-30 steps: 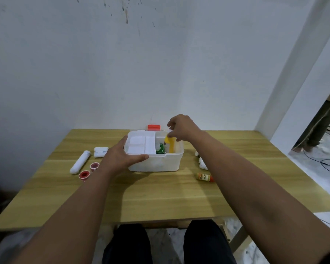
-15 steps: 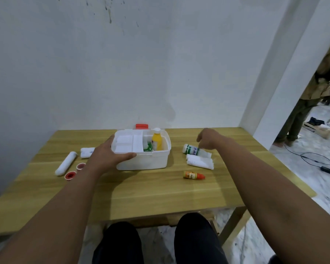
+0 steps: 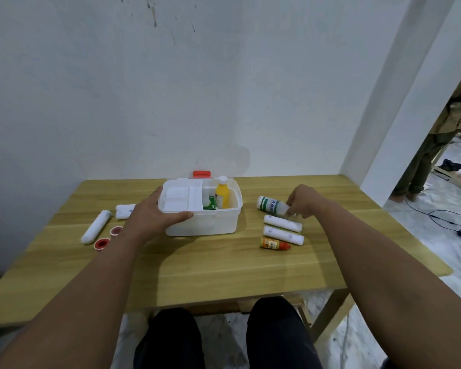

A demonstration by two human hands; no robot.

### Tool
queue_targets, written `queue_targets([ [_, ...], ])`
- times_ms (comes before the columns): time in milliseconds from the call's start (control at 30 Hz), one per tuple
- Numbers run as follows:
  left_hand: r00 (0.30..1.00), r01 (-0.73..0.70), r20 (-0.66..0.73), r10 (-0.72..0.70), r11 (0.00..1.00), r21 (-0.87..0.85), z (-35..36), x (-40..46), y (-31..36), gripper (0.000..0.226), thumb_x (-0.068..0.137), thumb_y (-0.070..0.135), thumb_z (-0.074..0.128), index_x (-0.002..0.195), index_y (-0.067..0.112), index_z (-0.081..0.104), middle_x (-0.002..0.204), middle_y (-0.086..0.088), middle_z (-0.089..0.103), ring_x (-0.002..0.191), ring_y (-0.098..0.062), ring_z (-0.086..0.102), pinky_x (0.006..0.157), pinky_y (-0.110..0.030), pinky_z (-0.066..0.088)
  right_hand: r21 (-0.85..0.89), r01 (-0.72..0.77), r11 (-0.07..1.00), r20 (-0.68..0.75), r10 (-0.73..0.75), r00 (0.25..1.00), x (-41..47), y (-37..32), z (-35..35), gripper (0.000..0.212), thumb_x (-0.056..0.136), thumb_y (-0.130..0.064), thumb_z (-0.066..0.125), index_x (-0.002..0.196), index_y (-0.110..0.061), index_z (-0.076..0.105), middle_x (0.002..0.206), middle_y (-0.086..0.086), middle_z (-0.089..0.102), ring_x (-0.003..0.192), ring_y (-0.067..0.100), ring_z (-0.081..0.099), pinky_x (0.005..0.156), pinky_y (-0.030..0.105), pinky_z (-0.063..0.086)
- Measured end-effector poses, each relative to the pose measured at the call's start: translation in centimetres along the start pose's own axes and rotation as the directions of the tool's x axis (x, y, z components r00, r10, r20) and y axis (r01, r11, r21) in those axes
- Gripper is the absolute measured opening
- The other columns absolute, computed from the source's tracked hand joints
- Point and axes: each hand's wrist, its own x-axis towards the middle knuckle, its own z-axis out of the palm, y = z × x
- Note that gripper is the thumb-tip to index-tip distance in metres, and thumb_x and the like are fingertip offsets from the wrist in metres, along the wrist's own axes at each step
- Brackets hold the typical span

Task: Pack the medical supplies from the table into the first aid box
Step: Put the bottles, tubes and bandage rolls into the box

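white wall (image 3: 197,89), wooden table (image 3: 224,270).

The first aid box (image 3: 210,225) is plain white, with a red-orange latch (image 3: 201,174) at its 12 o'clock edge. Inside stand a yellow bottle (image 3: 222,196) with a white cap and a green packet (image 3: 210,202). At the box's 3 o'clock lies a white bottle (image 3: 270,204) with green lettering, then two white rolls (image 3: 282,223), then a small orange bottle (image 3: 274,244) with a red cap. At 9 o'clock lie a white tube (image 3: 96,229) and two white-rimmed red tape rolls (image 3: 101,244). The table (image 3: 224,270) is pale yellow wood grain.
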Motion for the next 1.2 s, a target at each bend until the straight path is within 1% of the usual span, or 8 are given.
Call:
queue_targets([
  [133,1.0,0.004,0.009,-0.003,1.0,-0.014,0.0,0.0,0.0,0.105,0.06,0.073,0.081,0.15,0.04,0.039,0.143,0.007,0.056,0.123,-0.02,0.051,0.09,-0.041,0.05,0.281,0.087,0.956,-0.175,-0.038,0.984,-0.2,-1.6,-2.1,0.033,0.078,-0.008,0.088,0.108,-0.004,0.076,0.099,0.014,0.075,0.079,0.024,0.075,0.071,0.039,0.065],
  [267,1.0,-0.001,0.009,0.001,1.0,-0.01,-0.1,-0.1,0.2,0.105,0.06,0.073,0.081,0.15,0.039,0.039,0.143,0.005,0.056,0.122,-0.02,0.051,0.089,-0.04,0.05,0.341,0.27,0.9,-0.356,-0.143,0.924,-1.5,-4.8,-4.8,0.032,0.078,-0.012,0.087,0.108,-0.007,0.077,0.097,0.009,0.073,0.072,0.022,0.074,0.062,0.034,0.065],
  [333,1.0,-0.001,0.009,0.001,1.0,-0.019,-0.1,0.0,0.3,0.099,0.064,0.068,0.083,0.149,0.039,0.041,0.143,0.005,0.056,0.121,-0.019,0.051,0.088,-0.038,0.049,0.412,0.347,0.843,-0.422,-0.161,0.892,-2.3,-6.7,-6.3,0.032,0.076,-0.012,0.088,0.106,-0.01,0.077,0.097,0.006,0.069,0.078,0.024,0.075,0.061,0.036,0.065],
  [400,1.0,-0.004,0.014,0.004,1.0,-0.02,-0.1,0.0,0.2,0.101,0.061,0.071,0.082,0.148,0.039,0.042,0.141,0.006,0.057,0.121,-0.019,0.053,0.088,-0.039,0.05,0.478,0.412,0.776,-0.446,-0.19,0.875,-3.0,-8.6,-7.8,0.031,0.075,-0.012,0.087,0.104,-0.012,0.076,0.096,0.006,0.067,0.085,0.025,0.075,0.061,0.04,0.065],
  [533,1.0,-0.003,0.013,0.003,1.0,-0.013,-0.1,0.0,0.2,0.101,0.059,0.073,0.081,0.146,0.039,0.044,0.139,0.007,0.059,0.119,-0.019,0.053,0.088,-0.04,0.05,0.43,0.493,0.756,-0.403,-0.328,0.854,-4.3,-12.1,-9.7,0.033,0.077,-0.013,0.086,0.108,-0.013,0.075,0.102,0.01,0.071,0.09,0.023,0.074,0.064,0.04,0.066],
  [700,1.0,-0.015,0.013,0.015,1.0,-0.002,-0.2,0.0,0.3,0.101,0.06,0.073,0.081,0.147,0.039,0.042,0.14,0.007,0.058,0.122,-0.02,0.053,0.093,-0.043,0.051,0.303,0.532,0.79,-0.303,-0.45,0.84,-5.4,-15.0,-9.0,0.033,0.081,-0.01,0.083,0.112,-0.009,0.074,0.095,0.004,0.071,0.086,0.02,0.072,0.062,0.036,0.065],
  [933,1.0,-0.005,-0.007,0.005,1.0,-0.03,-0.2,-0.2,0.4,0.098,0.062,0.066,0.085,0.147,0.037,0.044,0.138,0.009,0.058,0.122,-0.018,0.053,0.089,-0.038,0.048,0.146,0.491,0.859,-0.172,-0.467,0.868,-4.5,-15.7,-4.0,0.034,0.078,-0.012,0.086,0.11,-0.009,0.075,0.099,0.004,0.071,0.078,0.027,0.074,0.06,0.037,0.065],
  [1200,1.0,-0.014,-0.004,0.014,1.0,-0.01,0.0,-0.2,0.5,0.097,0.069,0.06,0.085,0.151,0.035,0.039,0.146,0.003,0.054,0.127,-0.022,0.05,0.094,-0.043,0.05,-0.012,0.452,0.892,-0.102,-0.45,0.887,-3.0,-15.4,0.2,0.032,0.075,-0.007,0.086,0.105,-0.008,0.074,0.103,0.007,0.07,0.076,0.024,0.073,0.062,0.036,0.065],
])
